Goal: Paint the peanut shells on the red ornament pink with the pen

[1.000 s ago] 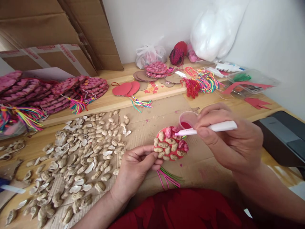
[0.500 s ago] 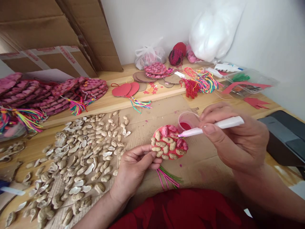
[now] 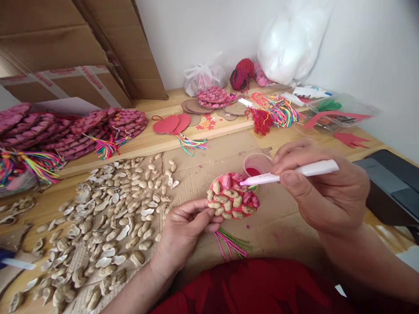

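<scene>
My left hand (image 3: pixel 193 222) pinches the left edge of a round red disc (image 3: pixel 231 204) covered with peanut shells. Shells along its top and right are coloured pink; the others are plain tan. Green and pink strings (image 3: pixel 231 244) hang below the disc. In my right hand (image 3: pixel 322 192) is a white brush pen (image 3: pixel 288 173), held between thumb and fingers, its pink tip at the shells near the disc's upper right. Just behind the disc, a clear plastic cup (image 3: pixel 257 165) holds red liquid, and my right fingertips are close to its rim.
Loose peanut shells (image 3: pixel 111 213) cover the cardboard on the left. Stacks of pink shell discs (image 3: pixel 65 131) with tassels stand at the back left. Red paper discs (image 3: pixel 172 124), colourful tassels (image 3: pixel 281 111) and a clear box (image 3: pixel 340 111) lie along the back. A black device (image 3: pixel 393 192) is at right.
The pen tip has shifted slightly left and up across the disc, onto shells near the top. My left hand and the disc stay nearly still.
</scene>
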Demonstrator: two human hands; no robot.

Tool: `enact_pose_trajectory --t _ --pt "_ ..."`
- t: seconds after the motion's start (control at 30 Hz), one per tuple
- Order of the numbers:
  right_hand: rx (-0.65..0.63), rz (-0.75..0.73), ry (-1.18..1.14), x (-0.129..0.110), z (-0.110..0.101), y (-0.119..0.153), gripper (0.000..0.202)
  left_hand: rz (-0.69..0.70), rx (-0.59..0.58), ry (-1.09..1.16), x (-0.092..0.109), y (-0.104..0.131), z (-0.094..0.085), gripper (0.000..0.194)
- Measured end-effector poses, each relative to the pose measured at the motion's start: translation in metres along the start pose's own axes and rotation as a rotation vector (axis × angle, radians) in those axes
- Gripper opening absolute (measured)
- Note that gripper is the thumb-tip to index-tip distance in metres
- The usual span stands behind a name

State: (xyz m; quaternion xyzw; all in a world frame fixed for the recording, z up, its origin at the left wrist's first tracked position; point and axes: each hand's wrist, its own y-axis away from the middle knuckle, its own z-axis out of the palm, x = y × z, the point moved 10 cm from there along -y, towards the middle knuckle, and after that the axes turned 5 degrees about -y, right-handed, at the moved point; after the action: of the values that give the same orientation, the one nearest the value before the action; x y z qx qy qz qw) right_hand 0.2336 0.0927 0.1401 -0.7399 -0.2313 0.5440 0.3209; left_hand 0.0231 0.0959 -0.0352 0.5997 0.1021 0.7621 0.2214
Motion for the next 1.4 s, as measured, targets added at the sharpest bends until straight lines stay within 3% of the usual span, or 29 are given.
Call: enact_pose_trajectory --t 0.7,1.4 --pt "-0.020 -0.059 -0.037 -0.0016 0.0010 -0.0020 0.016 -0.001 -0.012 0.000 -0.0011 -0.0008 -0.0007 0.019" --pt "-0.082 -0.024 0.023 0.0006 0.0065 -0.0004 0.018 0.004 0.016 -0.068 0.0012 -0.0006 -0.0005 0.026"
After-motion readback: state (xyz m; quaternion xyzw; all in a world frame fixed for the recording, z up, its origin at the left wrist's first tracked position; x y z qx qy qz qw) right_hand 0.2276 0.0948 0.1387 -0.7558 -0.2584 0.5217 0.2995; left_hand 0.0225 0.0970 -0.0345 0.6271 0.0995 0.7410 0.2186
